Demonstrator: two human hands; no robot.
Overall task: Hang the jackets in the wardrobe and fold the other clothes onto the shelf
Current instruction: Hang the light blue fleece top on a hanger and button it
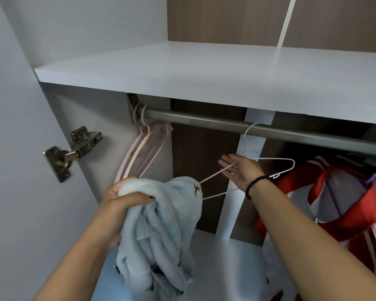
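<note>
Bunched in the left hand (126, 200), fingers clamped on it, the blue jacket (161, 224) covers one tip of a white hanger (267, 168) running rightward past the right hand (240, 170), fingers straight, on the rod (204, 122).

Head view looks down (close) into wardrobe (204, 68).

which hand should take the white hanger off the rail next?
Right hand: open, already touching the white wire hanger hooked on the rail. Left hand is busy gripping the bunched light blue jacket.
</note>
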